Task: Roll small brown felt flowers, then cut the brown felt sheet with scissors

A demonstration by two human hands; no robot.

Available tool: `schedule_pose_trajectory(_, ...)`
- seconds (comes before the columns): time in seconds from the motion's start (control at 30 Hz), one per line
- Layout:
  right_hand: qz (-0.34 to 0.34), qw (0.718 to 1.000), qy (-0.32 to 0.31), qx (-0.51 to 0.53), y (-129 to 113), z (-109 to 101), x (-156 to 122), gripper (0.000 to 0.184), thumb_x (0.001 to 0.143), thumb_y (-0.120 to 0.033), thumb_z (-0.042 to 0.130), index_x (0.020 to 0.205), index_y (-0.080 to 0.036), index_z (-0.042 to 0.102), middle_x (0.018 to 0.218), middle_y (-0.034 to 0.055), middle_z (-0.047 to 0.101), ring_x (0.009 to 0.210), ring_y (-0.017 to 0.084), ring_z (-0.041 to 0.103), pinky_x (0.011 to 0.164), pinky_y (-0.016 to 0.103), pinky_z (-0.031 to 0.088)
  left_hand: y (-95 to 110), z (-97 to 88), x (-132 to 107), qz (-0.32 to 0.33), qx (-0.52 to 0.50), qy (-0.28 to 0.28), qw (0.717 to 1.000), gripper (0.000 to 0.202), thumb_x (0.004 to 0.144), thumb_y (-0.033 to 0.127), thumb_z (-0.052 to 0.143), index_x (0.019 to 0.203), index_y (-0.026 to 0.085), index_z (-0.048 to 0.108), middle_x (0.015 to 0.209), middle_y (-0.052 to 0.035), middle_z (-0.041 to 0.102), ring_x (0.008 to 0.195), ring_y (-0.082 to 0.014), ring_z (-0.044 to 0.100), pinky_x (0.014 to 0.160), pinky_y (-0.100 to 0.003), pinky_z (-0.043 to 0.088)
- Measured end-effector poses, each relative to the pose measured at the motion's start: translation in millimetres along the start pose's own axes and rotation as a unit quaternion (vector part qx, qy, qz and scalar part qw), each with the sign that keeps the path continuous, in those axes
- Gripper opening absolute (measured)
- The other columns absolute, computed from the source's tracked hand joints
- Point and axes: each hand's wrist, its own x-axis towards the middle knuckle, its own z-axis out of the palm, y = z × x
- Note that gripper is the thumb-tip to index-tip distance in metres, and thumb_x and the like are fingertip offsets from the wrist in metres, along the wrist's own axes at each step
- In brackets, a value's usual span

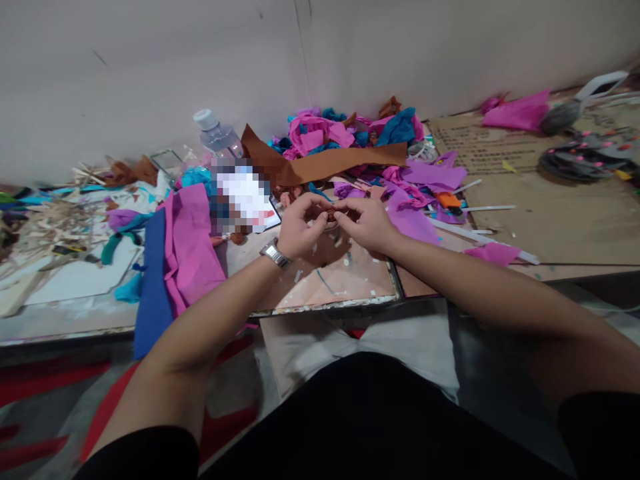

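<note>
Close together over the table's front part, my left hand (303, 229) and my right hand (367, 222) pinch a small piece of crumpled brown paper (331, 215) between their thumbs and fingertips. Much of the piece is hidden by the fingers. A wristwatch (275, 254) circles my left wrist. Just left of my left hand lies a phone (250, 197) with a blurred screen. Behind my hands stretches a long brown crepe-paper strip (345, 163). Purple crepe paper (413, 217) lies beside my right hand.
Pink crepe paper (193, 240) and a blue strip (151, 280) hang over the table edge. A plastic bottle (220, 137) stands near the wall. Thin wood sticks (55, 220) are heaped at left. Flattened cardboard (540, 227), white sticks (493, 208) and a dark round object (575, 163) lie at right.
</note>
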Motion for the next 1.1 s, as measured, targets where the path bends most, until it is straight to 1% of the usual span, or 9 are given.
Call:
schedule_pose_trajectory(0.13, 0.004, 1.0, -0.001, -0.004, -1, -1, 0, 0.026, 0.095, -0.027, 0.065, 0.108, -0.019, 0.086, 0.097, 0.0044, 0.086, 0.076, 0.021, 0.074, 0.071, 0.033, 0.052, -1, -0.2, 0, 0.002, 0.002, -0.003, 1.0, 0.016, 0.096, 0.032, 0.069, 0.109, 0.021, 0.072, 0.101, -0.0058, 0.077, 0.086, -0.0174, 0.071, 0.08, -0.034, 0.059)
schedule_pose_trajectory(0.33, 0.001, 1.0, 0.004, 0.0, 8, 1, 0, 0.028, 0.097, -0.026, 0.062, 0.111, -0.021, 0.086, 0.099, 0.0048, 0.086, 0.081, 0.023, 0.075, 0.078, 0.036, 0.055, -2, 0.1, 0, -0.004, -0.004, -0.002, 1.0, 0.017, 0.097, 0.032, 0.069, 0.109, 0.021, 0.071, 0.102, -0.0059, 0.076, 0.083, -0.0159, 0.07, 0.077, -0.033, 0.059)
schedule_pose_trajectory(0.47, 0.004, 1.0, 0.01, 0.01, 9, 1, 0, 0.028, 0.099, -0.027, 0.061, 0.111, -0.021, 0.085, 0.097, 0.0048, 0.085, 0.081, 0.023, 0.074, 0.078, 0.036, 0.056, -1, 1.0, 0, -0.022, -0.024, 0.002, 0.999, 0.019, 0.099, 0.037, 0.068, 0.11, 0.022, 0.071, 0.103, -0.007, 0.076, 0.084, -0.0163, 0.07, 0.077, -0.034, 0.061)
schedule_pose_trajectory(0.6, 0.013, 0.999, -0.001, 0.042, 8, 2, 0, 0.036, 0.094, -0.024, 0.063, 0.125, -0.021, 0.081, 0.1, 0.0052, 0.085, 0.078, 0.021, 0.073, 0.071, 0.032, 0.055, -3, 1.5, 0, -0.036, -0.049, 0.015, 0.998, 0.023, 0.099, 0.043, 0.07, 0.11, 0.022, 0.071, 0.104, -0.008, 0.074, 0.083, -0.0176, 0.071, 0.076, -0.036, 0.063)
schedule_pose_trajectory(0.67, 0.009, 0.999, -0.01, 0.049, 8, 3, -1, 0.045, 0.09, -0.021, 0.064, 0.133, -0.022, 0.077, 0.102, 0.0045, 0.084, 0.076, 0.019, 0.073, 0.069, 0.03, 0.055, -5, 1.2, 1, -0.04, -0.069, 0.019, 0.997, 0.025, 0.098, 0.045, 0.071, 0.11, 0.023, 0.07, 0.104, -0.0071, 0.073, 0.081, -0.0173, 0.071, 0.074, -0.035, 0.063)
schedule_pose_trajectory(0.77, -0.003, 0.999, -0.015, 0.045, 8, 3, -2, 0.053, 0.086, -0.017, 0.065, 0.137, -0.022, 0.075, 0.103, 0.0041, 0.083, 0.074, 0.018, 0.072, 0.069, 0.03, 0.054, -7, 0.1, 3, -0.045, -0.108, 0.016, 0.993, 0.027, 0.097, 0.047, 0.073, 0.109, 0.024, 0.068, 0.103, -0.0054, 0.073, 0.077, -0.016, 0.071, 0.071, -0.033, 0.063)
schedule_pose_trajectory(0.83, -0.003, 0.999, -0.014, 0.043, 8, 2, -2, 0.051, 0.086, -0.019, 0.066, 0.136, -0.022, 0.075, 0.101, 0.0042, 0.083, 0.073, 0.018, 0.071, 0.068, 0.03, 0.054, -7, -0.5, 4, -0.051, -0.118, 0.012, 0.992, 0.027, 0.097, 0.047, 0.074, 0.109, 0.024, 0.067, 0.103, -0.0053, 0.073, 0.076, -0.0155, 0.072, 0.071, -0.033, 0.063)
schedule_pose_trajectory(0.97, 0.007, 0.999, -0.013, 0.047, 4, 1, -1, 0.044, 0.089, -0.028, 0.069, 0.132, -0.021, 0.077, 0.099, 0.0041, 0.083, 0.071, 0.018, 0.069, 0.065, 0.03, 0.052, -5, 0.0, 5, -0.056, -0.116, 0.013, 0.992, 0.028, 0.097, 0.048, 0.074, 0.109, 0.024, 0.067, 0.103, -0.005, 0.073, 0.077, -0.0155, 0.072, 0.073, -0.034, 0.064)
schedule_pose_trajectory(1.1, 0.007, 0.999, -0.003, 0.046, 2, 0, 0, 0.035, 0.093, -0.032, 0.068, 0.123, -0.02, 0.081, 0.101, 0.0058, 0.085, 0.072, 0.019, 0.07, 0.067, 0.031, 0.053, -2, 1.8, 4, -0.047, -0.105, 0.022, 0.993, 0.034, 0.096, 0.055, 0.074, 0.108, 0.024, 0.067, 0.102, -0.0051, 0.074, 0.081, -0.0161, 0.073, 0.075, -0.033, 0.064)
